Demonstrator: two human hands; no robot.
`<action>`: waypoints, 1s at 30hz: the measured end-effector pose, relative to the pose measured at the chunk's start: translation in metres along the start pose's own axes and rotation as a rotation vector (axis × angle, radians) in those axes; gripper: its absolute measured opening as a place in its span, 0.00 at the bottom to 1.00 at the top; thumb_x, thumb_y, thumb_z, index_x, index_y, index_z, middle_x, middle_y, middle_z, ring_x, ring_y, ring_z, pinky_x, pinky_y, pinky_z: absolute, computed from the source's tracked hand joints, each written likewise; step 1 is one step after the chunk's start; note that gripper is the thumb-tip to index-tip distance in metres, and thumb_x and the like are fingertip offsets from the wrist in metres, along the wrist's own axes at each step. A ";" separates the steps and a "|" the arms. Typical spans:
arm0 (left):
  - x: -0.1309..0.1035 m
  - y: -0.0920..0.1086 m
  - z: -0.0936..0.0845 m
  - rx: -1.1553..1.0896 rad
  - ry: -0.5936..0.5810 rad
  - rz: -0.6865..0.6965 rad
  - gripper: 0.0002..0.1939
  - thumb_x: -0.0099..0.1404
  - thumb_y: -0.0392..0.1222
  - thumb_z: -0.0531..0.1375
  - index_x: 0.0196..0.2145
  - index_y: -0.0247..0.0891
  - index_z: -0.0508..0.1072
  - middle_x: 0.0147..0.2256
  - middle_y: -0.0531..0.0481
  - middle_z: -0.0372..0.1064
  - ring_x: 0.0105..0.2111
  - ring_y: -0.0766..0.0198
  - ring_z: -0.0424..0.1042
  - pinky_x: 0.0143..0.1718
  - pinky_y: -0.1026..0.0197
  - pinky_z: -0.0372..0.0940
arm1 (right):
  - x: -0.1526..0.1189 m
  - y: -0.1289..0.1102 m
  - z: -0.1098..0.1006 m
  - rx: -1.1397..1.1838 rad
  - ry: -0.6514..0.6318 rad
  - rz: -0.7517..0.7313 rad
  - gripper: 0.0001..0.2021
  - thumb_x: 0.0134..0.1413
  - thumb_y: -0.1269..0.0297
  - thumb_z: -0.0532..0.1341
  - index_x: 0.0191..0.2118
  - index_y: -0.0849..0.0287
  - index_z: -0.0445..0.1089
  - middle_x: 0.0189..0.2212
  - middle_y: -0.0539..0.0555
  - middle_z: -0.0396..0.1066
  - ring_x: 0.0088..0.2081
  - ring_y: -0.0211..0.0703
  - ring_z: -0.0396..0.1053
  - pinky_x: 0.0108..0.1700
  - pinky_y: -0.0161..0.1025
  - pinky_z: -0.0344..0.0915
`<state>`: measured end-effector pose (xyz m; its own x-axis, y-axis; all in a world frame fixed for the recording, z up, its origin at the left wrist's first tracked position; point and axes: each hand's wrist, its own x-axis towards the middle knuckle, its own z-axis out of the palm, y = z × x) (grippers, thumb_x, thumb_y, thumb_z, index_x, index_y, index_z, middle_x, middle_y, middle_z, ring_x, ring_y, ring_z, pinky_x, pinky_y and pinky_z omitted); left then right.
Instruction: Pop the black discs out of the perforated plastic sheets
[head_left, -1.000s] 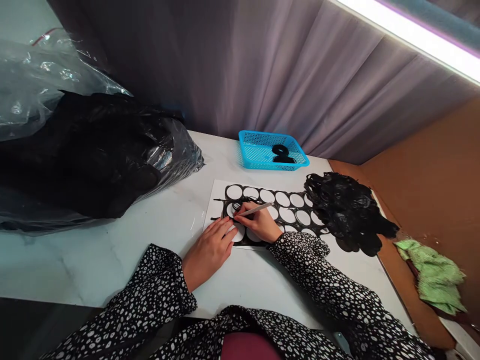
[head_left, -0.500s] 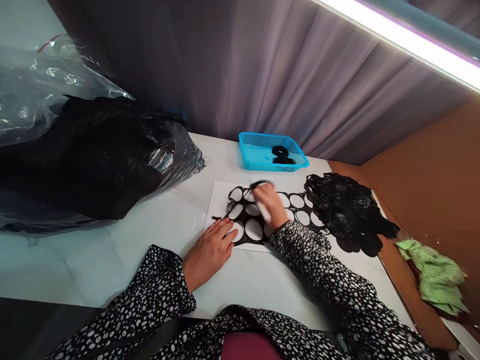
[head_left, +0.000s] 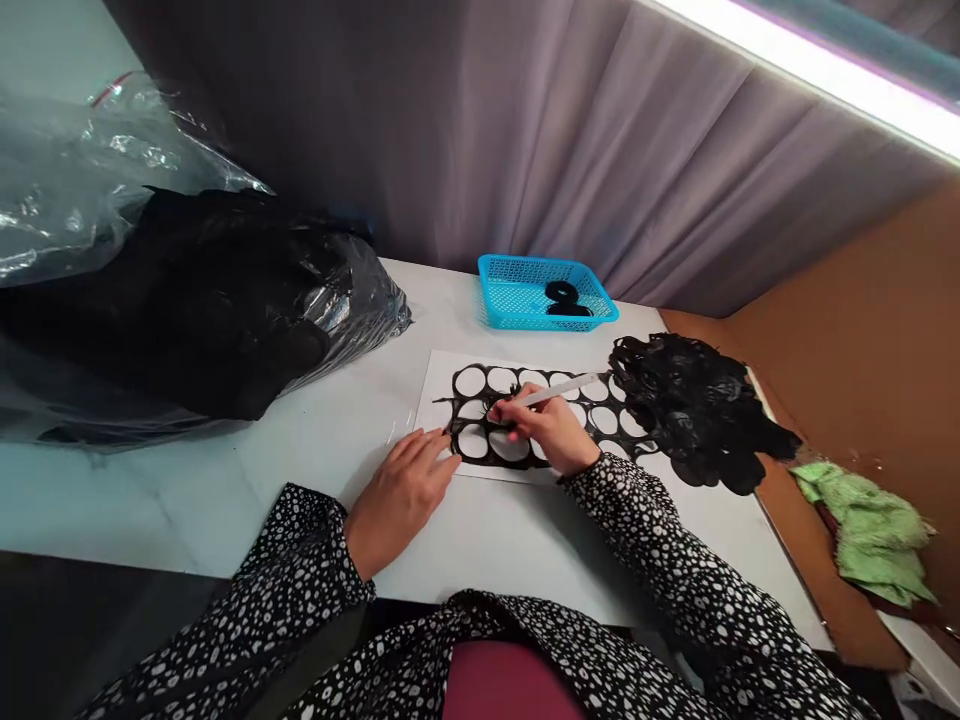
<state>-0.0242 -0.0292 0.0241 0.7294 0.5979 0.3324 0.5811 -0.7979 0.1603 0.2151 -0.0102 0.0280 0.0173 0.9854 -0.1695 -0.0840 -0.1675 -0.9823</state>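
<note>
A black sheet [head_left: 491, 459] with rows of round holes lies on a white board [head_left: 433, 385]. My right hand [head_left: 541, 421] grips a thin white pen-like tool [head_left: 562, 388], its fingers over the middle of the sheet; the tool's tip is hard to make out. Palm down, my left hand [head_left: 403, 490] rests with spread fingers at the lower left edge of the sheet. On the sheet's right end lies a heap of black cut pieces [head_left: 690, 410].
A blue basket [head_left: 517, 318] holding a few black pieces stands behind the board. On the left is a large plastic bag [head_left: 187, 310] of black material. A green cloth [head_left: 877, 530] lies at the right, beside a brown panel [head_left: 870, 370].
My right hand has lowered onto the sheet, and the strip it was lifting now lies flatter. The white tool shows clearly. My left hand has shifted slightly left.
</note>
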 end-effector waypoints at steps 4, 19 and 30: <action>-0.016 0.019 0.007 0.026 0.005 -0.018 0.15 0.71 0.33 0.53 0.54 0.32 0.69 0.55 0.39 0.67 0.57 0.50 0.64 0.60 0.44 0.61 | -0.020 0.016 0.021 -0.233 -0.115 -0.094 0.15 0.52 0.55 0.66 0.27 0.57 0.63 0.27 0.51 0.72 0.31 0.42 0.70 0.34 0.39 0.66; -0.015 0.019 0.007 -0.289 0.009 -0.137 0.15 0.71 0.38 0.54 0.55 0.38 0.68 0.55 0.42 0.66 0.58 0.50 0.64 0.59 0.41 0.61 | -0.030 -0.008 -0.007 0.272 0.199 0.011 0.16 0.46 0.60 0.70 0.26 0.58 0.62 0.34 0.51 0.73 0.38 0.39 0.70 0.32 0.32 0.64; 0.059 0.014 -0.017 -1.666 -0.755 -0.223 0.39 0.53 0.28 0.57 0.62 0.46 0.60 0.53 0.44 0.71 0.56 0.51 0.69 0.52 0.49 0.69 | -0.099 -0.028 0.032 0.639 -0.583 0.319 0.16 0.49 0.62 0.70 0.28 0.60 0.61 0.32 0.54 0.73 0.30 0.35 0.72 0.20 0.26 0.67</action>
<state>0.0213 -0.0065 0.0617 0.9583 0.2186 -0.1839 0.1038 0.3333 0.9371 0.1841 -0.1021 0.0746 -0.5912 0.7845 -0.1870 -0.5360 -0.5554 -0.6358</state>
